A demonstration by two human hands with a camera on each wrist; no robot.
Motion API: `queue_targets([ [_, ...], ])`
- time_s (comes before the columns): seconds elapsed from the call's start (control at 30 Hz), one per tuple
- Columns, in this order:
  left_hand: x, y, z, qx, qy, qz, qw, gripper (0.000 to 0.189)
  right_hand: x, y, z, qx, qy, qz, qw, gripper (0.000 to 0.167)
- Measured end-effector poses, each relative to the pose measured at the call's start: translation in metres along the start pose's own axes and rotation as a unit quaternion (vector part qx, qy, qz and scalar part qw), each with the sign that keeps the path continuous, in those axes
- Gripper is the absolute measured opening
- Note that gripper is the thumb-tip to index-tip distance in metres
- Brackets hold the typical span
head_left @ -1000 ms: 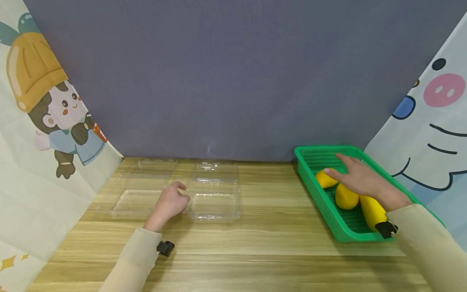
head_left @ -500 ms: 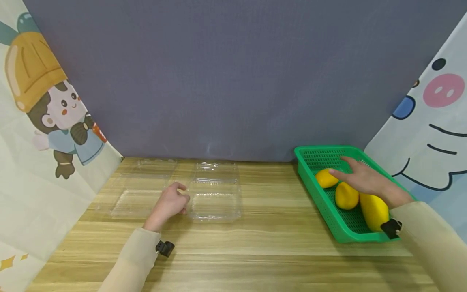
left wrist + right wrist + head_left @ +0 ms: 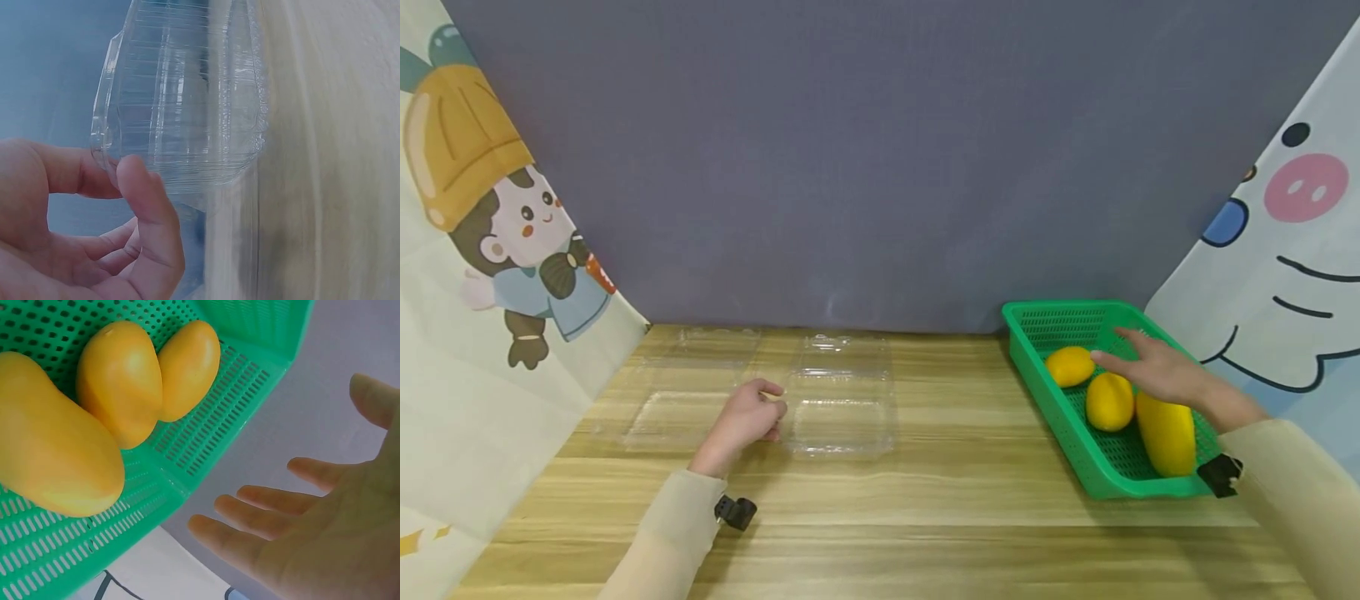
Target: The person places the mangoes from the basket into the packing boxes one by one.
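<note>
In the head view my left hand (image 3: pixel 747 417) is at the left edge of a clear plastic clamshell box (image 3: pixel 842 427), which lies with its lid folded back on the wooden table. The left wrist view has the thumb and a fingertip (image 3: pixel 132 174) pinching the box's rim near a corner. My right hand (image 3: pixel 1167 372), fingers spread and holding nothing, hovers over the right part of a green basket (image 3: pixel 1071 450). Three yellow mangoes lie in this basket: a small mango (image 3: pixel 1070 367), a middle mango (image 3: pixel 1109 402) and a large mango (image 3: pixel 1167 440).
A second clear plastic box (image 3: pixel 673 417), also unfolded, lies to the left, partly behind my left hand. A grey-blue backdrop (image 3: pixel 850 167) stands behind the table (image 3: pixel 925 533). Printed cloths with cartoon figures hang at the left and right sides.
My right hand has drawn back to the right over the basket, uncovering more of the mangoes. My left hand stays at the box's edge, almost still.
</note>
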State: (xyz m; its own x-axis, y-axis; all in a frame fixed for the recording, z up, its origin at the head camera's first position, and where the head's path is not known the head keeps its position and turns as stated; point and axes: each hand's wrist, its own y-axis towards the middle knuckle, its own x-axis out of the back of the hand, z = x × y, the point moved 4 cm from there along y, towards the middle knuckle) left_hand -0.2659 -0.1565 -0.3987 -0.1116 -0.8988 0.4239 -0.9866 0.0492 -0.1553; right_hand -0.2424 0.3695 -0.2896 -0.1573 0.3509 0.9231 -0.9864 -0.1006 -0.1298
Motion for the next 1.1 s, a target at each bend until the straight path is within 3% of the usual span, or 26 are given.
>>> queue_targets([
  [1.1, -0.009, -0.001, 0.002, 0.022, -0.054, 0.031, 0.9978, 0.031, 0.002, -0.011, -0.043, -0.054, 0.016, 0.055, 0.9969, 0.096],
])
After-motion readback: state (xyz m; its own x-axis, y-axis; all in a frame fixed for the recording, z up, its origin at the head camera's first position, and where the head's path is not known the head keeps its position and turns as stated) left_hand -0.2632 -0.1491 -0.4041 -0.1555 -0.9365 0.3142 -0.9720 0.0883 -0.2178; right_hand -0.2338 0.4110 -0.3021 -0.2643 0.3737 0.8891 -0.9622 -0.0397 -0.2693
